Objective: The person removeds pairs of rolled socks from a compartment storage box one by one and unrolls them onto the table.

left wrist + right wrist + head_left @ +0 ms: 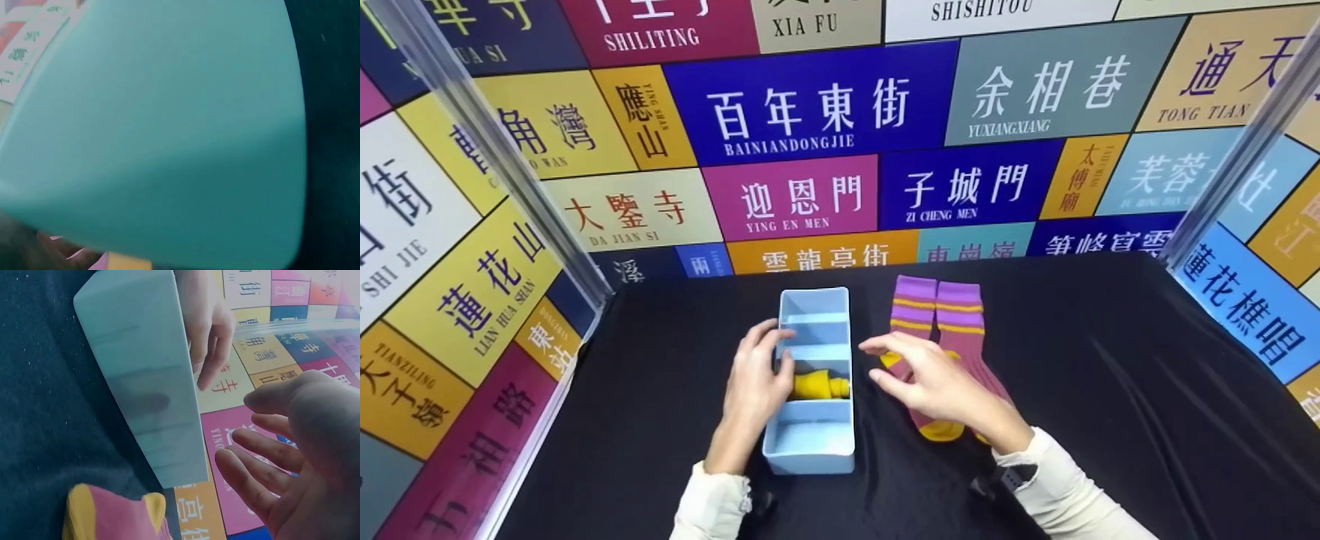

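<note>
While the left hand (pixel 755 390) rests on the left side of the light blue divided box (pixel 812 442), the right hand (pixel 934 384) hovers just right of the box, above a pair of purple socks with yellow stripes (pixel 941 319).

The box sits on the black counter (pixel 1110 420), with its long side running from near to far. It has four little rooms inside. One rolled yellow sock bundle (pixel 819 385) is already tucked in the third room from the far end. The other three rooms look empty. So I think one part of the tidying is done and more is left.

The purple socks lie flat on the counter, just beside the box on its right. Their yellow toes point toward the near edge. They are not rolled yet and not in the box.

The fingers of the left hand curl lightly over the box's left wall, touching it and holding it steady. The fingers (pixel 253 478) of the right hand are spread and loose, holding nothing; in the right wrist view they float near the box's side wall (pixel 146 388).

Colourful sign boards (pixel 810 112) with big letters stand behind and at both sides.
</note>
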Action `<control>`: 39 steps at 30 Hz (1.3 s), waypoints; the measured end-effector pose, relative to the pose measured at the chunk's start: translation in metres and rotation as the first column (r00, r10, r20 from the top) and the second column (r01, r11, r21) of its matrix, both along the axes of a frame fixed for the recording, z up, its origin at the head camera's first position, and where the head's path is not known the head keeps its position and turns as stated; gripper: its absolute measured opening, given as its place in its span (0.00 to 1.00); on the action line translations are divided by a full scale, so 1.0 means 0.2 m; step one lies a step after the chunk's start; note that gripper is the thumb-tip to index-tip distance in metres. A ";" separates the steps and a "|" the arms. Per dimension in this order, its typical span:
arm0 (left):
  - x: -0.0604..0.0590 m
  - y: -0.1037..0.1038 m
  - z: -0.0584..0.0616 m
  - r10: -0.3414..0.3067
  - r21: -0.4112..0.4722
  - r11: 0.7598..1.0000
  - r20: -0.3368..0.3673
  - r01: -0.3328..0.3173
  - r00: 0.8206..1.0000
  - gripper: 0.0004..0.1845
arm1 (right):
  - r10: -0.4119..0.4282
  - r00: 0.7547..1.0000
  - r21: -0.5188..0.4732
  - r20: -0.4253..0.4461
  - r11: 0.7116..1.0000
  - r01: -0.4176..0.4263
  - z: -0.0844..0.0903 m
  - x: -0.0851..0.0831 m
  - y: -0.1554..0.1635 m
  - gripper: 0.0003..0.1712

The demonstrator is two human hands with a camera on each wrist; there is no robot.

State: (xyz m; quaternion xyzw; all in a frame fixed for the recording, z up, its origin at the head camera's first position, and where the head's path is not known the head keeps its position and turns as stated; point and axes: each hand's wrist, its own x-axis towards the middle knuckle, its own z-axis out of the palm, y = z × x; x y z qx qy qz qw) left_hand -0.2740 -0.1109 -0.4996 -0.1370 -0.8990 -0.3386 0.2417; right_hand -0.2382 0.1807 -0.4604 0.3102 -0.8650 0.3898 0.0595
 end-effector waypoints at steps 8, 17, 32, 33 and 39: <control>-0.08 -0.08 -0.12 -0.110 0.322 0.945 0.139 0.061 0.984 0.15 | 0.058 0.998 -0.003 0.020 0.998 -0.058 -0.02 -0.02 -0.07 0.23; -0.10 -0.09 -0.21 -0.225 0.500 0.861 0.202 0.097 0.953 0.14 | 0.119 0.992 0.034 0.047 0.992 -0.120 -0.03 -0.05 -0.15 0.21; -0.09 -0.07 -0.23 -0.179 0.537 0.842 0.209 0.040 0.961 0.13 | 0.165 0.986 0.184 0.020 0.969 -0.165 -0.08 -0.09 -0.30 0.17; -0.09 -0.07 -0.22 -0.176 0.538 0.842 0.214 0.034 0.961 0.13 | 0.165 0.986 0.191 0.021 0.967 -0.166 -0.08 -0.10 -0.31 0.17; -0.03 -0.06 -0.13 -0.181 0.549 0.836 0.244 0.018 0.953 0.13 | 0.171 0.984 0.205 0.053 0.962 -0.178 -0.07 -0.14 -0.33 0.17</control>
